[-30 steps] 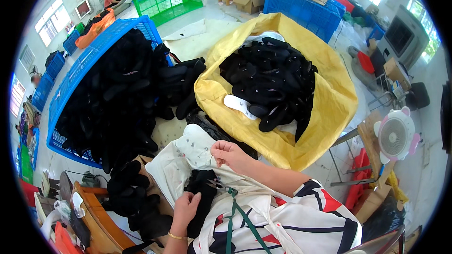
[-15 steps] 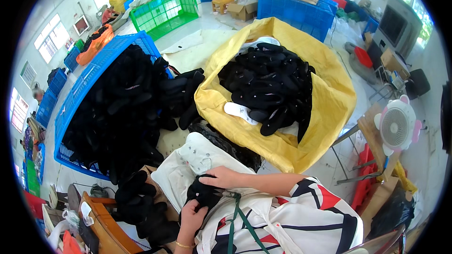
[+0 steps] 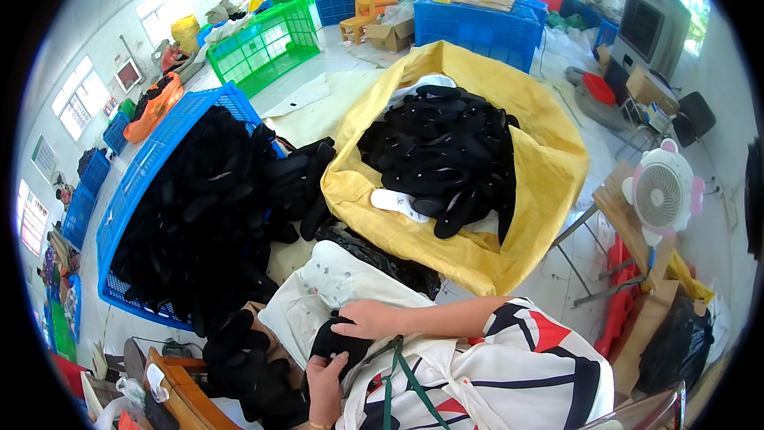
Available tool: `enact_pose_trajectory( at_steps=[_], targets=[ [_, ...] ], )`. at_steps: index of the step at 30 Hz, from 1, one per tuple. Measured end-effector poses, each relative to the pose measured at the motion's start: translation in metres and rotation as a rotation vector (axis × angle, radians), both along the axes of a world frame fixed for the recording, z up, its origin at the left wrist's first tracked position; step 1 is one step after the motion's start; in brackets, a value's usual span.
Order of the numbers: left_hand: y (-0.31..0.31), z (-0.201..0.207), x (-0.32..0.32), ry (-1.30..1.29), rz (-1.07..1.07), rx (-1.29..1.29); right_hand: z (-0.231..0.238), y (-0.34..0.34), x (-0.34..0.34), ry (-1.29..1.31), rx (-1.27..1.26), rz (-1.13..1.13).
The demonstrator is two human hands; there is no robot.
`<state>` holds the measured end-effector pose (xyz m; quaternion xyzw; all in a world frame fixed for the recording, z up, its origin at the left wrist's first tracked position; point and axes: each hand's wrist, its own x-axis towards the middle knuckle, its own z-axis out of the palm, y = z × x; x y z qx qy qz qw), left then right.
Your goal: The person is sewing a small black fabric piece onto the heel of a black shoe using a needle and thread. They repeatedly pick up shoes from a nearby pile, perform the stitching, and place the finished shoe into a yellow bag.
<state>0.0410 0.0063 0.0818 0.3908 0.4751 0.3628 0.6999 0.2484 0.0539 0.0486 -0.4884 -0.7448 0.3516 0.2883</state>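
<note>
A black soft slipper-like piece (image 3: 331, 340) lies over my lap, on a white cloth (image 3: 342, 275) with small marks. My left hand (image 3: 325, 381) grips its near edge, thumb on top. My right hand (image 3: 364, 320) holds its far side, fingertips pressed onto the fabric. Exactly what kind of piece it is cannot be made out under my hands. More black pieces (image 3: 255, 374) are heaped beside my left arm. Ahead, a yellow sack (image 3: 545, 183) stands with its mouth wide, full of black slipper-like pieces (image 3: 446, 147) and a white insole (image 3: 398, 205).
At left a blue crate (image 3: 131, 199) overflows with black pieces. Black plastic (image 3: 382, 259) lies between my lap and the sack. A white fan (image 3: 662, 195) stands on a small table at right. An orange-brown wooden chair (image 3: 187, 394) is at lower left; green and blue crates stand farther back.
The whole view has shifted slightly, with more of the far room showing. My left hand has moved a little farther up along the black piece; both hands stay on it.
</note>
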Motion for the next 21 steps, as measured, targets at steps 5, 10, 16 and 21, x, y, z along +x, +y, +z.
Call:
enact_pose_trajectory(
  at_steps=[5, 10, 16, 21],
  targets=[
    [0.001, 0.005, -0.001, 0.149, -0.061, 0.003, -0.016, 0.000, 0.002, -0.041, -0.066, 0.057],
    [0.015, -0.014, -0.010, 0.182, -0.082, -0.029, -0.008, 0.008, -0.005, -0.031, 0.063, 0.061],
    [0.015, -0.031, -0.013, 0.044, -0.047, 0.012, 0.001, 0.001, -0.004, 0.058, 0.056, -0.046],
    [0.017, -0.028, -0.014, 0.117, -0.013, -0.049, 0.035, 0.007, -0.024, -0.018, 0.101, 0.032]
  ],
)
